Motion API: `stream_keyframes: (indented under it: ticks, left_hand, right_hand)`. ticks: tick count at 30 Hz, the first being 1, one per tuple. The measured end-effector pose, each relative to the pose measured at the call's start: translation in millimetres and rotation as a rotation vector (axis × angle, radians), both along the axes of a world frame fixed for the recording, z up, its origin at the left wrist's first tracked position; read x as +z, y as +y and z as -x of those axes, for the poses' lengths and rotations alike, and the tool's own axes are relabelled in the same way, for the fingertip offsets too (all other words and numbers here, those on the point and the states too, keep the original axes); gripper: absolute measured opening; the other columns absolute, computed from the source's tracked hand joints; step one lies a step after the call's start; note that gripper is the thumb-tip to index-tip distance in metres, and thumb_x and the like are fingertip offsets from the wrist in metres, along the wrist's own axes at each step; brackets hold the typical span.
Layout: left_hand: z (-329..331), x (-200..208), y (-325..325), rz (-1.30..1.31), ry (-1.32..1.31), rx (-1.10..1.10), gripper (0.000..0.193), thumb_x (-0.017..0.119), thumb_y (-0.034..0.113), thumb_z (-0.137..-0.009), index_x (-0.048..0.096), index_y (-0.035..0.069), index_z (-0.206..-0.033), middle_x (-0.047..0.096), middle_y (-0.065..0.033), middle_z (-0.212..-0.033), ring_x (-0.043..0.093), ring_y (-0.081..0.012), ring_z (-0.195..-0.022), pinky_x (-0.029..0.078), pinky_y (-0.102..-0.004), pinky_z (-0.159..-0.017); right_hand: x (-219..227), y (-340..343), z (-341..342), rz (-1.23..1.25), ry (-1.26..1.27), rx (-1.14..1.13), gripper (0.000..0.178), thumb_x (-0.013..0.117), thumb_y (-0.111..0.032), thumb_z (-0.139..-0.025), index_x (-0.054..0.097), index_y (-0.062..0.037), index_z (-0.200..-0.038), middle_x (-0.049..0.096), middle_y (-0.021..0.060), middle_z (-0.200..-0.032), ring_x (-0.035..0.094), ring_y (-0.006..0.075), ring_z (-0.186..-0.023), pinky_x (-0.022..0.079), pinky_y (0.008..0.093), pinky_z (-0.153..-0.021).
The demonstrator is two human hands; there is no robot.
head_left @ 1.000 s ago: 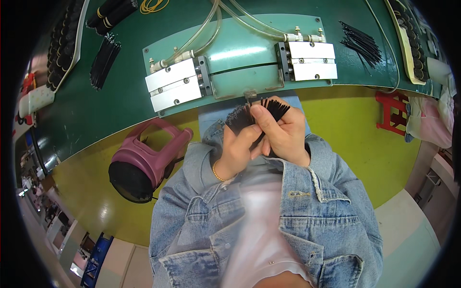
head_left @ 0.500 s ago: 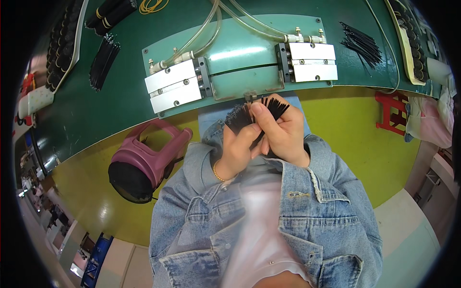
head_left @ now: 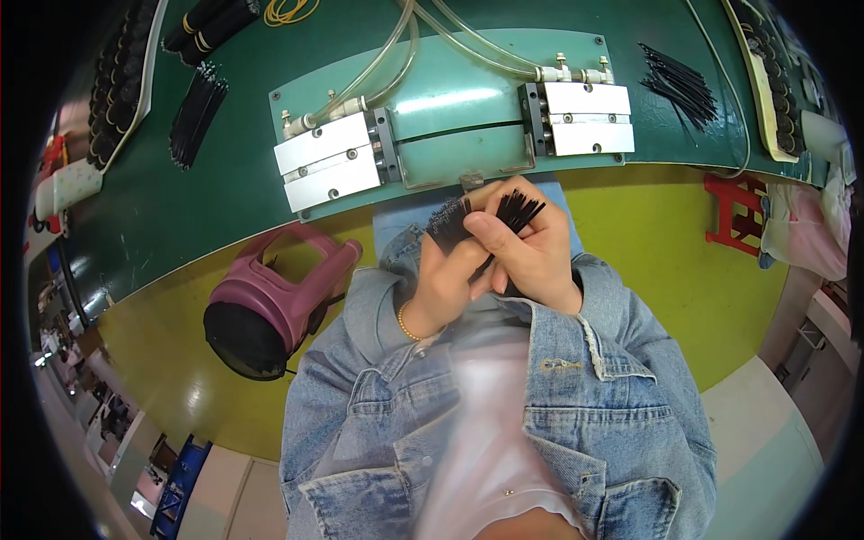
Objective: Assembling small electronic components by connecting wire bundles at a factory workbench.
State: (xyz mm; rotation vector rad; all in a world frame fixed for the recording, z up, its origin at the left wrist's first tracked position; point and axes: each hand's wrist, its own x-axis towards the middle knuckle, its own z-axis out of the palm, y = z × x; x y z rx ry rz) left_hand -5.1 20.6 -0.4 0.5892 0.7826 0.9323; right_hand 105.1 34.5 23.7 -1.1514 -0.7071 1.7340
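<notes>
Showing in the head view are two bare hands, set close together in front of the chest, with thin black strands held in both. By the left hand [head_left: 445, 279], a fanned bunch of strands [head_left: 445, 225] is clasped, its pale-speckled ends pointed up and away from the body. By the right hand [head_left: 538, 252], a tighter bunch of black strands [head_left: 520, 211] is gripped, its ends projecting above the thumb and fingers. Whether the two bunches are joined lower down cannot be told, as the lower parts are covered by the fingers. A beaded bracelet [head_left: 409, 322] is worn on the left wrist, and both forearms are covered by denim sleeves [head_left: 621, 306].

Just beyond the hands, a pale green plate [head_left: 459, 106] is set on a dark green table [head_left: 229, 184]. It is flanked by a left silver block [head_left: 329, 164] and a right silver block [head_left: 590, 118], and is crossed by clear tubes [head_left: 391, 47]. A loose bundle of black strands [head_left: 196, 119] is laid on the table at the left, and another pile of strands [head_left: 681, 88] at the right. Farther back at the left, banded black rolls [head_left: 211, 29] are placed near yellow loops [head_left: 288, 11].
</notes>
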Motion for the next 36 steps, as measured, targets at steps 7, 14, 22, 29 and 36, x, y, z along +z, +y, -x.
stream_keyframes:
  ticks: [7,14,22,29,36]
  left_hand:
    - [-1,2,-2,0.051,-0.051,0.008,0.024,0.036,0.012,-0.077,0.046,-0.008,-0.086,0.048,-0.0107,-0.054,0.037,-0.0109,-0.034,0.029,-0.0204,-0.033]
    - [-2,1,-2,0.007,-0.051,0.019,0.034,0.038,0.016,-0.08,0.046,-0.005,-0.107,0.051,-0.0068,-0.06,0.04,-0.0066,-0.04,0.027,-0.0184,-0.036]
    - [-2,5,1,0.023,-0.081,-0.005,0.029,0.036,0.016,-0.079,0.047,-0.008,-0.091,0.05,-0.0141,-0.053,0.037,-0.0119,-0.033,0.029,-0.0208,-0.034]
    - [-1,6,0,0.058,-0.082,0.009,0.03,0.035,0.016,-0.079,0.045,-0.007,-0.095,0.05,-0.0141,-0.054,0.038,-0.0123,-0.034,0.029,-0.0208,-0.034]
    - [-4,8,0,0.014,-0.024,0.068,0.026,0.036,0.014,-0.079,0.044,-0.006,-0.093,0.05,-0.0121,-0.057,0.04,-0.0125,-0.035,0.03,-0.0209,-0.034]
  right_hand:
    - [-3,-4,-4,0.059,-0.058,0.071,0.017,0.053,-0.01,-0.085,0.055,0.0062,-0.085,0.056,0.007,-0.062,0.051,0.0084,-0.038,0.042,0.0195,-0.031]
    - [-4,-6,-3,-0.023,-0.111,0.045,0.018,0.052,-0.01,-0.086,0.057,0.0064,-0.09,0.058,0.0083,-0.065,0.053,0.0095,-0.039,0.038,0.0184,-0.03]
    - [3,-3,-7,0.055,-0.032,0.064,0.019,0.051,-0.011,-0.086,0.057,0.0067,-0.091,0.059,0.0093,-0.067,0.056,0.0116,-0.041,0.038,0.0179,-0.03]
    - [-1,-5,-5,0.04,-0.048,0.055,0.019,0.051,-0.012,-0.086,0.056,0.0063,-0.089,0.058,0.0087,-0.066,0.053,0.0102,-0.039,0.039,0.0184,-0.03]
    - [-1,-3,-3,-0.029,-0.068,0.021,0.019,0.05,-0.013,-0.087,0.055,0.0056,-0.086,0.057,0.0078,-0.064,0.049,0.0085,-0.036,0.041,0.0198,-0.029]
